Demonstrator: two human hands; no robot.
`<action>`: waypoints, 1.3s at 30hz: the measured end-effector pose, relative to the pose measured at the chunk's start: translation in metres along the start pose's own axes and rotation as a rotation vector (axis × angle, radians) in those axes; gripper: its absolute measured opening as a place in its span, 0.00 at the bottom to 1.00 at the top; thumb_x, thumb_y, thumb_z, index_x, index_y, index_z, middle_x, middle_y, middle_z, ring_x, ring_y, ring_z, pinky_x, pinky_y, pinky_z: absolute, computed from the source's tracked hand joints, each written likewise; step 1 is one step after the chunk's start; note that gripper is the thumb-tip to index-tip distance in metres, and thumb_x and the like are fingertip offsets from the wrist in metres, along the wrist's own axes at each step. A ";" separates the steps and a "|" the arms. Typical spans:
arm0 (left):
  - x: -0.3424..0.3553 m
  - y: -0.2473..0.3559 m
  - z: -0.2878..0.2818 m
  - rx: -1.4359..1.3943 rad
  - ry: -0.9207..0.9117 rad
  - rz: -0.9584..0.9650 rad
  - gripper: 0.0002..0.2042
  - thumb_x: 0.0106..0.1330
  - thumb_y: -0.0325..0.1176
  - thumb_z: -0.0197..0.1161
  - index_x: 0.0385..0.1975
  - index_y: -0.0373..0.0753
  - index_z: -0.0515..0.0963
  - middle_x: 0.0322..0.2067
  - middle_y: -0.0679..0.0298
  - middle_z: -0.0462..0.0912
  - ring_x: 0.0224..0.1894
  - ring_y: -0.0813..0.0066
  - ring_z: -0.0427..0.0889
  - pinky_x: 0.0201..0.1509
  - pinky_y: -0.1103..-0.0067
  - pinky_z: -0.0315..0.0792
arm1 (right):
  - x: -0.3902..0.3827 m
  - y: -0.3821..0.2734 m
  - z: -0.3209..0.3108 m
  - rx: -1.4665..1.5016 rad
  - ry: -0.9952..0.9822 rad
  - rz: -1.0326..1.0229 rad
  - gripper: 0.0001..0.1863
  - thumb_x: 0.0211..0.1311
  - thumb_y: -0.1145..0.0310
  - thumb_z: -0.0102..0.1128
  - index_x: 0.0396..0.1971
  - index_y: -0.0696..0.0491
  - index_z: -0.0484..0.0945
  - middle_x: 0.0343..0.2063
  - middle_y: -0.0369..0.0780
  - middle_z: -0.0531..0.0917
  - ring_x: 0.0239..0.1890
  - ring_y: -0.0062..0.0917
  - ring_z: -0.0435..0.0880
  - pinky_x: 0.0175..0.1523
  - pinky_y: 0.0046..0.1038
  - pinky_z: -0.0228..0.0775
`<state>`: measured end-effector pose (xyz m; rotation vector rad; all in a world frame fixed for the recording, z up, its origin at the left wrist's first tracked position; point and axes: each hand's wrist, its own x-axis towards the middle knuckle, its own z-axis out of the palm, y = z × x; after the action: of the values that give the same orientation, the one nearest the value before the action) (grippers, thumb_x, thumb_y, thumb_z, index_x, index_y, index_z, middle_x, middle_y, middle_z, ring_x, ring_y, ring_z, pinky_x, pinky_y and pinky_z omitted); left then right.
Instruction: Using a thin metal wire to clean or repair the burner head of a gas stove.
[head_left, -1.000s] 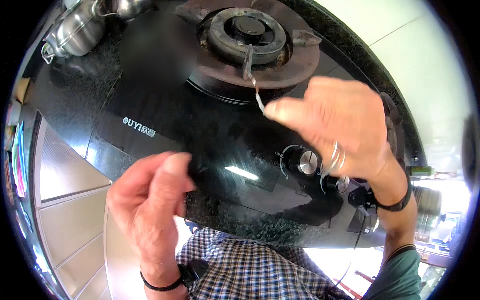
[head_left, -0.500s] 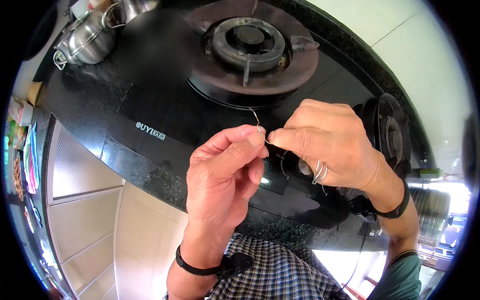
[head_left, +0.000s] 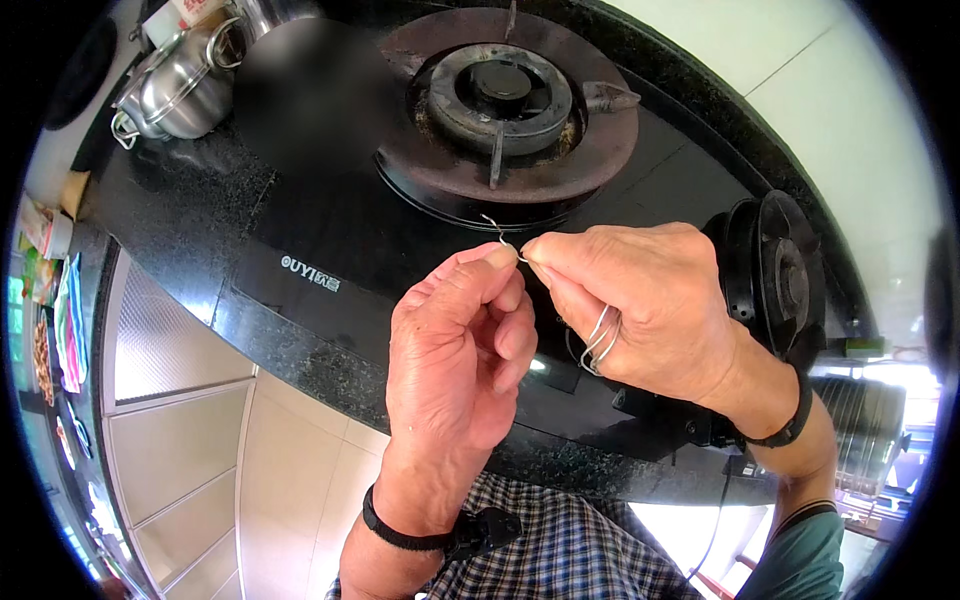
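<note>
My left hand (head_left: 450,350) pinches a thin, kinked wire (head_left: 494,225) between thumb and forefinger, just below the front of the large gas burner (head_left: 505,150). My right hand (head_left: 630,300) meets it from the right, thumb and forefinger closed on the same wire, almost touching my left fingertips. Looped silvery wire (head_left: 600,340) hangs from the curled fingers of my right hand. The wire's free end bends upward in front of the burner's rim.
A second burner (head_left: 785,275) is at the right, partly behind my right hand. Steel pots (head_left: 185,85) stand at the back left of the dark curved countertop (head_left: 175,200). A blurred dark patch covers part of the hob. Cabinets (head_left: 170,450) are below on the left.
A second ago my left hand was lower left and my right held the wire up at the burner's prong; both have since come together on the wire, nearer me.
</note>
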<state>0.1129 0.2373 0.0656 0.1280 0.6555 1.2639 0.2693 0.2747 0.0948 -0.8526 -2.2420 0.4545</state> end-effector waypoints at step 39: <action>-0.029 -0.014 -0.089 1.085 0.395 1.060 0.06 0.69 0.25 0.59 0.41 0.31 0.81 0.22 0.67 0.78 0.18 0.91 0.65 0.20 0.91 0.55 | 0.052 0.084 -0.015 -0.196 -0.100 0.078 0.10 0.66 0.69 0.59 0.39 0.60 0.83 0.26 0.41 0.85 0.29 0.22 0.83 0.36 0.24 0.75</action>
<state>0.0744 0.1829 -0.0016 1.2776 1.7057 1.7967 0.2885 0.3727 0.0856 -1.0417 -2.3800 0.3228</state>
